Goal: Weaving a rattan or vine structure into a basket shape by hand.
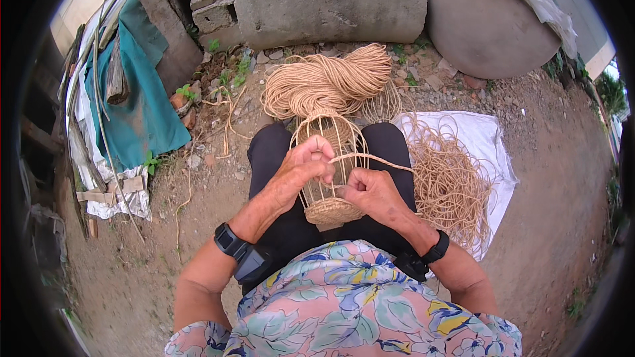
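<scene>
A wire-framed basket [335,210] lies between my thighs, with woven cord at its near end and bare wire ribs along its middle. My left hand [305,170] is at its left side, fingers curled together on a tan twisted cord [377,160]. From there the cord stretches right, above my other hand, toward a loose pile. Against the ribs on the right, my right hand [376,193] is closed in a pinch. Whatever lies between its fingertips is too small and covered to make out.
A thick hank of cord [327,82] sits beyond the basket. Tangled cord [450,188] lies on a white sheet [499,158] to the right. Behind stand a concrete cylinder [331,3] and a round slab [489,23]. Teal cloth [135,106] and sticks are at the left.
</scene>
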{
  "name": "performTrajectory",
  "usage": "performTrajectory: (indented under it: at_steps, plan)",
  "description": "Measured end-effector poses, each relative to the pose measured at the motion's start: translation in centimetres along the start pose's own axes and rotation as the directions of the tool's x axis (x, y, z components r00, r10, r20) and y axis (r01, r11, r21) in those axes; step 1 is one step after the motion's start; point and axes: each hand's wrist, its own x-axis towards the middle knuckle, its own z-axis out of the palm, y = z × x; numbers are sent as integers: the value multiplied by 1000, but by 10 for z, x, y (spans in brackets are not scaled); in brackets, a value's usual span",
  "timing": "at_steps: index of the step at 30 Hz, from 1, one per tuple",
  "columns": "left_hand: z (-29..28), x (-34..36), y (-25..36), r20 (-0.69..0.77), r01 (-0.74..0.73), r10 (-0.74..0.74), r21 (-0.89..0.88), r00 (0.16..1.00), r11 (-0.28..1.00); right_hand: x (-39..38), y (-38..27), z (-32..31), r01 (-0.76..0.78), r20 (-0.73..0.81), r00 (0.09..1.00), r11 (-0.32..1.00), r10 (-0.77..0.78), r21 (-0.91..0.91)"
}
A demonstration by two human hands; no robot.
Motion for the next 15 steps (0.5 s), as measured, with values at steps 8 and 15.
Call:
performTrajectory:
  at_steps: [8, 15]
  plan:
    - [-253, -97, 160, -615, -479, 491, 202, 617, 854, -7, 11, 8, -35, -163, 984, 970, 76, 239]
    - [-105, -56, 75, -478, 86, 606, 824, 636, 560, -30, 27, -17, 9, -403, 914, 996, -46, -93]
